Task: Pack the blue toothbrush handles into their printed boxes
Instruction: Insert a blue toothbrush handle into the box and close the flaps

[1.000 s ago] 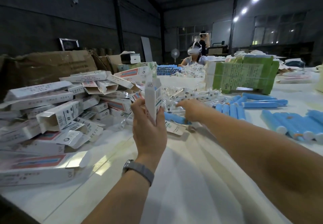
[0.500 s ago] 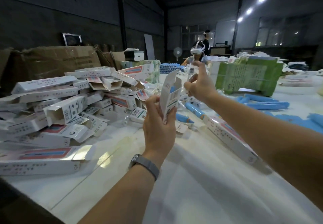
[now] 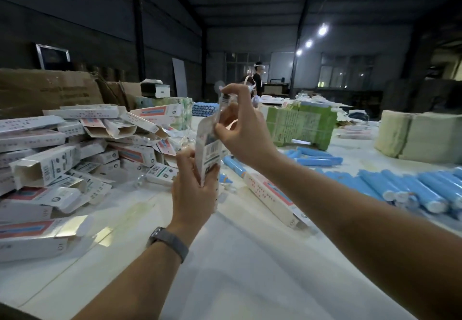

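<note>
Head view: left hand (image 3: 192, 194) grips an upright printed box (image 3: 208, 152) at table centre; right hand (image 3: 246, 129) pinches a clear packet (image 3: 225, 101) over its mouth. Thin card probably crushes easily, so edges suit. Blue handles (image 3: 410, 189) lie right.

A packing hall in a warehouse or factory. The room had dark walls, steel posts (image 3: 138, 23) and a high roof with bare lamps (image 3: 322, 30). A long white desk (image 3: 250, 257) carried a heap of printed boxes (image 3: 75, 154), rows of blue handles (image 3: 412, 189) and bundles of flat green cartons (image 3: 300, 126). Large brown cartons (image 3: 47, 90) stood at the left. Another worker (image 3: 258, 80) stood at the far end.
</note>
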The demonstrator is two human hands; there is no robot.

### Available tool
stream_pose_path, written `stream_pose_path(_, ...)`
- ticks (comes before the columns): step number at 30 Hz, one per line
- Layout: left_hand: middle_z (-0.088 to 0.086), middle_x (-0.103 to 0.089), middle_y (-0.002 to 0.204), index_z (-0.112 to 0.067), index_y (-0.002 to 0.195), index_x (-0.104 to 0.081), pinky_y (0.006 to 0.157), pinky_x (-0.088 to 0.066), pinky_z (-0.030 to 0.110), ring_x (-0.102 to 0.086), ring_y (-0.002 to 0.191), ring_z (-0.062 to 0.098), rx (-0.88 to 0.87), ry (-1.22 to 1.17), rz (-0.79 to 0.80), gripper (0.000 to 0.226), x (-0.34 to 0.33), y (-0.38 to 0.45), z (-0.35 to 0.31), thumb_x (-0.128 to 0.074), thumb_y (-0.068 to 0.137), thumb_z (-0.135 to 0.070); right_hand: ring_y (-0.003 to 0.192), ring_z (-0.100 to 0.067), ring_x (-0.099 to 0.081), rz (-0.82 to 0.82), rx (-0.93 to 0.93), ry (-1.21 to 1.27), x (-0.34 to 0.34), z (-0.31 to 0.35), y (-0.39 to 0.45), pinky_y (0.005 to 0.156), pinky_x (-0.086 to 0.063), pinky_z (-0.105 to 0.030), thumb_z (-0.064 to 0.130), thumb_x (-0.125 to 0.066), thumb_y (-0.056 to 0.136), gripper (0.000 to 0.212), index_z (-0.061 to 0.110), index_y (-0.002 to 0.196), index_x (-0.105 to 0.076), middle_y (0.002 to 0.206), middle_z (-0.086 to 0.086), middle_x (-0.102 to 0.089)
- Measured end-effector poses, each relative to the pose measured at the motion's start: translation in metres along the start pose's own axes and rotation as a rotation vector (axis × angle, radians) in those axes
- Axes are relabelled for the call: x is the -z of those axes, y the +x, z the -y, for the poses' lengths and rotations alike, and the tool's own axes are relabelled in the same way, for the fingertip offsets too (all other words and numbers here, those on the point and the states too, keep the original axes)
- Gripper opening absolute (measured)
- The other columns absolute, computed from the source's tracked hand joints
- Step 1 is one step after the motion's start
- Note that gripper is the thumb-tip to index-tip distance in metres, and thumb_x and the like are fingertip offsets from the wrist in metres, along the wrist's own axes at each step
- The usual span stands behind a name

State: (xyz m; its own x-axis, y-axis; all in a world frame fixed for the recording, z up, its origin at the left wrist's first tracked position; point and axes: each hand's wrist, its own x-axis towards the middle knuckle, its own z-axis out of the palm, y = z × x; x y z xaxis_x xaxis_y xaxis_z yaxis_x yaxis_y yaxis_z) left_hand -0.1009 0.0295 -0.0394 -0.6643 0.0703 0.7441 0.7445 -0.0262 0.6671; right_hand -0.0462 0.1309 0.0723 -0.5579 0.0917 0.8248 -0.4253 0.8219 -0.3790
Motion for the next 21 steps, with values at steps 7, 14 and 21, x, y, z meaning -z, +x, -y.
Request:
stream_pose_path(7, -0.013, -0.064, 0.087, -0.029, 0.107, -0.035, 0.070, -0.056, 0.048, -0.068, 0.082, 0.027, -0.037, 0.042, 0.001, 0.044, -0.001, -0.002, 0.000, -0.073, 0.089, -0.017, 0.058, 0.009, -0.048, 0.015, 0.120, -0.176, -0.001, -0.007, -0.009, 0.058, -0.036, -0.016, 0.017, -0.065, 0.091, 0.030, 0.013, 0.116, -0.049, 0.080, 0.008, -0.060)
stream_pose_path(14, -0.018, -0.064, 0.091, -0.029, 0.108, -0.035, 0.071, -0.056, 0.046, -0.068, 0.082, 0.021, -0.018, 0.044, 0.027, 0.040, -0.003, -0.002, 0.004, -0.071, 0.092, -0.021, 0.084, -0.016, -0.062, -0.089, 0.085, -0.161, 0.000, -0.015, -0.014, 0.066, -0.045, -0.027, 0.019, -0.067, 0.090, 0.025, 0.011, 0.112, -0.058, 0.086, 0.004, -0.065)
stream_pose_path(21, -0.015, -0.064, 0.096, -0.029, 0.109, -0.034, 0.067, -0.055, 0.028, -0.067, 0.083, -0.004, -0.049, 0.009, 0.082, 0.041, -0.001, -0.003, 0.005, -0.070, 0.092, -0.018, 0.073, -0.008, -0.063, -0.170, -0.002, 0.038, -0.004, -0.008, -0.014, 0.060, -0.046, -0.021, 0.012, -0.070, 0.082, 0.027, 0.026, 0.098, -0.054, 0.083, 0.009, -0.067)
